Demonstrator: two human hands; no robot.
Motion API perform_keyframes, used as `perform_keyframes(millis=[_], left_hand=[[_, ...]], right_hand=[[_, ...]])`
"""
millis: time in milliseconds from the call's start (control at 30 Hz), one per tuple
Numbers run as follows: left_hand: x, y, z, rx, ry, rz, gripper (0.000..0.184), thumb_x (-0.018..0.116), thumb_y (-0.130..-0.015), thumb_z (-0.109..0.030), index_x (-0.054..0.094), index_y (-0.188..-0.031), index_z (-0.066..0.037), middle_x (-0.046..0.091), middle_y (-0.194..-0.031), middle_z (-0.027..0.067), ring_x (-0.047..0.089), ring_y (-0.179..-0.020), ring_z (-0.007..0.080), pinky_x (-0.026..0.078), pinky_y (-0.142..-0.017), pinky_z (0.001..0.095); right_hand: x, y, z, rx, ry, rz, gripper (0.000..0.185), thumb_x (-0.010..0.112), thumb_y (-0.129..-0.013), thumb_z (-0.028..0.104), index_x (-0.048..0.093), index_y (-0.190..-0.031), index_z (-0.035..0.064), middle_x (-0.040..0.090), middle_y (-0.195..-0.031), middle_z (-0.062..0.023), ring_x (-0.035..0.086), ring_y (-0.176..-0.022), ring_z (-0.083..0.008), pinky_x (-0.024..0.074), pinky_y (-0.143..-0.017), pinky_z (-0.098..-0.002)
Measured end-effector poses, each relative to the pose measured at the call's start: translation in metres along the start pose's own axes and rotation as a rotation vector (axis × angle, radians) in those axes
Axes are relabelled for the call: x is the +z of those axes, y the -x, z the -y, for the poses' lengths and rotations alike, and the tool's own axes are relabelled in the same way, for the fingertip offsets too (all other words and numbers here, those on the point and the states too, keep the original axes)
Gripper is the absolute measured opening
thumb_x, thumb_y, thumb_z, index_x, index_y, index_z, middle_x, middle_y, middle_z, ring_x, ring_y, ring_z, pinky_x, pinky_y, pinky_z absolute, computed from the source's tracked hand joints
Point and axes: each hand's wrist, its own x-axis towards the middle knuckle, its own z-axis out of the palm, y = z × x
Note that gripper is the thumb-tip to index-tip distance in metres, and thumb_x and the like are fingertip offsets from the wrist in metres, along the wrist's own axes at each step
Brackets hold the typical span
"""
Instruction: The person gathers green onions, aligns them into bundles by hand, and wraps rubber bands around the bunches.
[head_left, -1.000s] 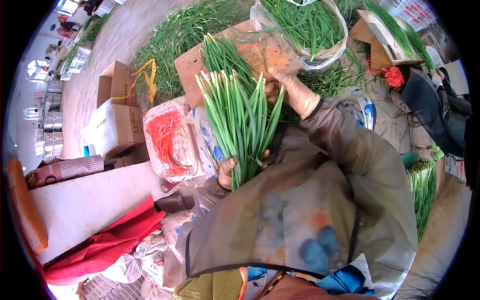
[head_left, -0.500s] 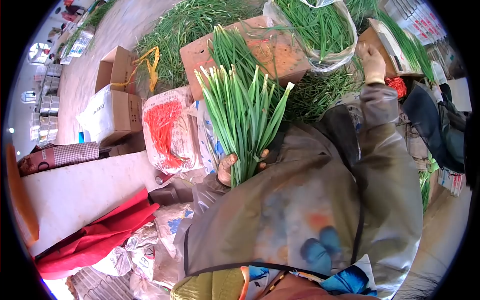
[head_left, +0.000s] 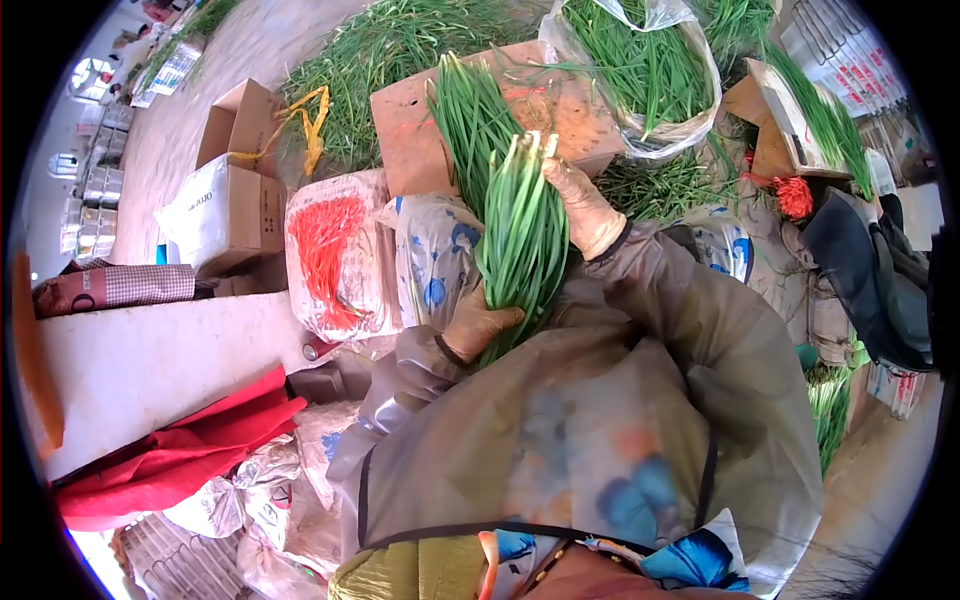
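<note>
A bunch of long green stalks (head_left: 522,235) with pale ends stands upright in front of my body. My left hand (head_left: 482,322) is wrapped round its lower part. Near the pale ends, my right hand (head_left: 585,205) closes on the top right side of the same bunch; its fingertips are partly hidden by the stalks. Both hands wear light brown gloves. Behind the bunch, more green stalks (head_left: 472,120) lie on a brown board (head_left: 405,135). Red ties (head_left: 326,255) rest on a pale sack to the left.
An open plastic bag (head_left: 712,75) of greens lies beyond the board, beside a large green heap (head_left: 400,45). Cardboard boxes (head_left: 255,215) and a white tabletop (head_left: 180,365) are at the left. At the right are a second board with greens (head_left: 795,115) and a person's dark-clothed legs (head_left: 870,280).
My right hand went out to the right, away from the bunch, and is now back at its top. The stalks have drawn together into a narrower bunch, and my left hand wraps further round it.
</note>
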Motion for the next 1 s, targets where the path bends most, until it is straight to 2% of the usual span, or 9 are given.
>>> perform_keyframes(millis=[33,267,367,433,467,567,767,900,1000], left_hand=[[0.002,0.0,0.002,0.001,0.005,-0.002,0.052,0.06,-0.076,0.006,0.045,-0.125,-0.005,0.058,-0.112,0.0077,0.057,-0.096,0.0189,0.045,-0.085,0.0322],[0.012,-0.001,0.003,0.169,-0.02,0.101,0.065,0.06,-0.075,0.008,0.036,-0.133,-0.01,0.051,-0.121,0.0032,0.049,-0.107,0.0157,0.04,-0.091,0.0308],[0.021,-0.001,-0.02,0.14,0.002,0.223,0.074,0.068,-0.074,-0.008,0.029,-0.136,-0.008,0.047,-0.126,0.0051,0.045,-0.113,0.0178,0.037,-0.095,0.0317],[0.022,-0.015,-0.035,0.217,0.224,0.405,0.073,0.068,-0.076,-0.021,0.028,-0.135,-0.004,0.046,-0.127,0.0063,0.046,-0.113,0.0191,0.038,-0.095,0.0319],[0.02,-0.024,-0.034,0.229,0.267,0.374,0.059,0.061,-0.083,-0.027,0.037,-0.13,-0.001,0.051,-0.122,0.0076,0.049,-0.11,0.0185,0.04,-0.093,0.0312],[0.023,-0.047,-0.056,0.047,0.419,0.366,0.045,0.057,-0.086,-0.024,0.046,-0.122,0.0,0.056,-0.115,0.008,0.053,-0.104,0.0163,0.042,-0.091,0.0304],[0.024,-0.083,-0.059,0.297,0.455,0.156,0.025,0.061,-0.08,-0.01,0.057,-0.104,-0.006,0.061,-0.1,0.0064,0.057,-0.09,0.0183,0.044,-0.084,0.0323],[0.022,-0.091,-0.054,0.354,0.599,0.177,0.023,0.064,-0.077,-0.006,0.057,-0.099,-0.004,0.06,-0.093,0.0054,0.055,-0.085,0.0157,0.044,-0.081,0.0306],[0.032,-0.08,-0.062,0.363,0.548,0.07,0.02,0.062,-0.08,-0.006,0.056,-0.099,-0.003,0.057,-0.086,0.0034,0.053,-0.083,0.014,0.043,-0.08,0.0277]], right_hand=[[-0.001,-0.002,-0.001,-0.012,0.028,-0.027,0.062,0.069,-0.078,0.036,0.044,-0.126,0.0046,0.056,-0.111,-0.0049,0.054,-0.102,-0.0159,0.042,-0.091,-0.0311],[-0.005,0.003,0.021,0.133,0.059,-0.04,0.053,0.068,-0.077,0.02,0.047,-0.123,0.0036,0.059,-0.098,-0.0037,0.057,-0.089,-0.0144,0.0461,-0.082,-0.0291],[-0.006,0.007,0.023,0.109,0.041,-0.04,0.044,0.067,-0.076,0.013,0.053,-0.117,0.0019,0.06,-0.097,-0.0045,0.058,-0.086,-0.0135,0.0466,-0.082,-0.0283],[0.004,0.012,0.03,0.125,0.0,-0.076,0.045,0.067,-0.076,0.013,0.053,-0.117,0.002,0.061,-0.099,-0.0059,0.058,-0.086,-0.0137,0.047,-0.082,-0.0275],[0.004,0.012,0.031,0.115,0.037,-0.067,0.048,0.067,-0.075,0.013,0.052,-0.12,0.0023,0.061,-0.099,-0.0064,0.059,-0.087,-0.0143,0.0468,-0.083,-0.0265],[0.011,0.013,0.036,0.147,0.153,-0.019,0.049,0.067,-0.076,0.01,0.051,-0.121,0.0023,0.062,-0.097,-0.006,0.058,-0.087,-0.0138,0.0464,-0.083,-0.0264],[0.001,0.017,0.023,-0.147,0.285,-0.261,0.036,0.067,-0.074,0.002,0.058,-0.109,0.0004,0.062,-0.092,-0.0031,0.058,-0.079,-0.011,0.0466,-0.075,-0.0246],[-0.012,0.019,0.024,-0.005,0.111,-0.248,0.026,0.065,-0.074,0.001,0.06,-0.099,-0.0002,0.063,-0.088,-0.0049,0.06,-0.079,-0.014,0.0471,-0.074,-0.0254],[-0.001,0.018,0.026,-0.1,0.235,-0.272,0.021,0.063,-0.074,0.001,0.06,-0.094,-0.0009,0.064,-0.086,-0.0072,0.061,-0.076,-0.0166,0.0481,-0.075,-0.0276]])
